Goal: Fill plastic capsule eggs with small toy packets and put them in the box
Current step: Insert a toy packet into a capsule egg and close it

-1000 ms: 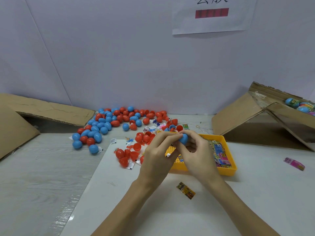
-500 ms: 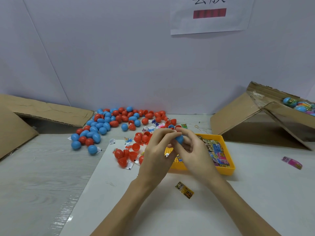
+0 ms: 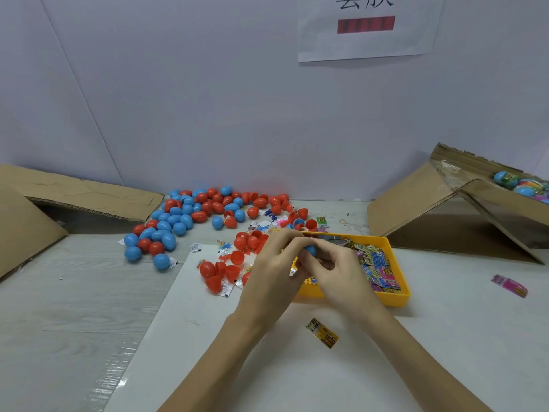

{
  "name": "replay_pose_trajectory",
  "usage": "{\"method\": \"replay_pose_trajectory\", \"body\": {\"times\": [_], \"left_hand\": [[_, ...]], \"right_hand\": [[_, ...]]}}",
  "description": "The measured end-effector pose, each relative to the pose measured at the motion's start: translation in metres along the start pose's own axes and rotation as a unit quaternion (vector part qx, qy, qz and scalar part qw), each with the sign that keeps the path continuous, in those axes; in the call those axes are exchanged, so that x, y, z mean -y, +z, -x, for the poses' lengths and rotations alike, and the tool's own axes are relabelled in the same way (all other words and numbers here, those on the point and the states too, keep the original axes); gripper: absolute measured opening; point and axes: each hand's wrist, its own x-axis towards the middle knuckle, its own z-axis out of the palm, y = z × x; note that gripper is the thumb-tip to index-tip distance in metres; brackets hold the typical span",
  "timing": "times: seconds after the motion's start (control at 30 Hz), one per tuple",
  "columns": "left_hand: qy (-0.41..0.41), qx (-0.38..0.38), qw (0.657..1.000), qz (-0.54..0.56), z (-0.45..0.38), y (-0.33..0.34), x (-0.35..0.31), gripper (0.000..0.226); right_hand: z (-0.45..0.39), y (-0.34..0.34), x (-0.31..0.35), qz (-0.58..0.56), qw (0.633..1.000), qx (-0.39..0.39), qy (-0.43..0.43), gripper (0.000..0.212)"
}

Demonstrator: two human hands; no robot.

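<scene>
Blue plastic capsule egg [image 3: 311, 249] sat pinched betw. both hands over the yellow plastic tray [image 3: 398, 295] on the worktop. Left hand [image 3: 271, 269] & right hand [image 3: 341, 270] had pressed closer than a sec. ago, grip tight round it; prob. snapping it shut, box next.

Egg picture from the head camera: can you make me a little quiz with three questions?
1. True or false: both hands hold a red egg.
2. What colour is the tray behind the hands? A green, B yellow, C white.
3. Fill in: a loose packet lies on the ____ sheet, nearer the camera than the hands.

Key:
1. False. The left hand and right hand hold a blue egg.
2. B.
3. White, the white sheet.
</scene>
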Motion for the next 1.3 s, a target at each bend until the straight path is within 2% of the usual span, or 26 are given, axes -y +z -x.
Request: {"method": "replay_pose_trajectory", "body": {"times": [0.07, 0.17, 0.3, 0.4, 0.5, 0.57, 0.63, 0.7, 0.77, 0.9, 0.97, 1.03, 1.2, 1.3], "left_hand": [[-0.01, 0.002, 1.0, 0.007, -0.001, -0.001, -0.001, 0.038], [-0.094, -0.014, 0.992, 0.084, -0.004, -0.005, -0.001, 0.034], [-0.17, 0.006, 0.968, 0.182, -0.005, -0.009, 0.0, 0.026], [-0.173, 0.051, 0.954, 0.24, -0.007, -0.01, 0.001, 0.034], [-0.146, 0.066, 0.962, 0.221, -0.008, -0.011, 0.002, 0.044], [-0.15, 0.057, 0.962, 0.22, -0.009, -0.012, 0.002, 0.038], [-0.179, 0.042, 0.96, 0.211, -0.01, -0.013, 0.001, 0.03], [-0.229, 0.024, 0.95, 0.212, -0.011, -0.015, 0.004, 0.023], [-0.274, 0.006, 0.937, 0.217, -0.012, -0.018, 0.007, 0.023], [-0.33, -0.008, 0.918, 0.218, -0.012, -0.02, 0.014, 0.028], [-0.335, -0.006, 0.921, 0.198, -0.011, -0.018, 0.015, 0.028], [-0.336, 0.005, 0.925, 0.177, -0.01, -0.016, 0.017, 0.028], [-0.325, 0.027, 0.935, 0.141, -0.007, -0.011, 0.022, 0.022], [-0.307, 0.024, 0.943, 0.126, -0.006, -0.011, 0.02, 0.02]], "right_hand": [[-0.002, 0.0, 0.001, -0.037, 0.999, 0.001, 0.02, 0.031], [-0.002, -0.001, 0.001, -0.1, 0.994, 0.013, 0.033, 0.024], [-0.004, -0.002, -0.005, -0.109, 0.993, -0.025, 0.048, 0.016], [-0.006, -0.003, -0.007, -0.121, 0.989, -0.054, 0.068, 0.02], [-0.007, -0.005, -0.008, -0.105, 0.99, -0.058, 0.078, 0.031], [-0.008, -0.005, -0.006, -0.104, 0.99, -0.044, 0.086, 0.041], [-0.008, -0.006, -0.005, -0.111, 0.989, -0.035, 0.091, 0.043], [-0.009, -0.01, -0.006, -0.054, 0.996, -0.041, 0.059, 0.03], [-0.009, -0.015, -0.008, 0.054, 0.997, -0.049, 0.023, 0.017], [-0.009, -0.028, -0.011, 0.252, 0.965, -0.064, -0.028, 0.019], [-0.011, -0.038, -0.013, 0.295, 0.954, -0.05, -0.025, 0.023], [-0.011, -0.045, -0.014, 0.324, 0.946, -0.003, -0.017, 0.029], [-0.013, -0.043, -0.014, 0.347, 0.935, 0.067, -0.001, 0.046], [-0.015, -0.04, -0.018, 0.387, 0.917, 0.094, 0.009, 0.041]]}}
